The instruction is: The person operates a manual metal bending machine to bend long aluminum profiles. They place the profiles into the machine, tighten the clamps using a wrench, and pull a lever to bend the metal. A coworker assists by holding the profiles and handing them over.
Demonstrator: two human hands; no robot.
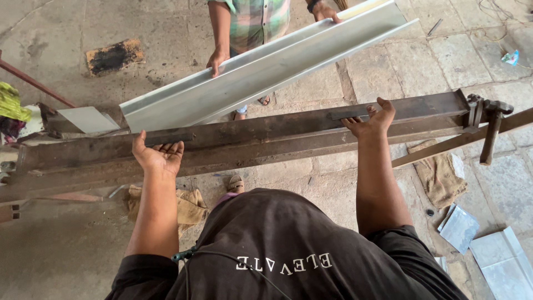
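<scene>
A long rusty steel bending machine (266, 136) runs across the view in front of me. My left hand (158, 154) is palm up with fingers spread, its fingertips against a flat handle bar (169, 136) on the machine. My right hand (372, 119) rests open against another flat handle bar (347, 114) further right. Beyond the machine, another person in a checked shirt holds a long folded sheet-metal channel (261, 72) with one hand (216, 60) at its near rim and the other hand (325, 12) at its far rim.
A clamp lever (491, 130) sticks up at the machine's right end. Cut metal sheets (488, 250) and a burlap cloth (438, 175) lie on the stone floor at right. More cloth (186, 205) lies under the machine. A small metal sheet (89, 119) rests at left.
</scene>
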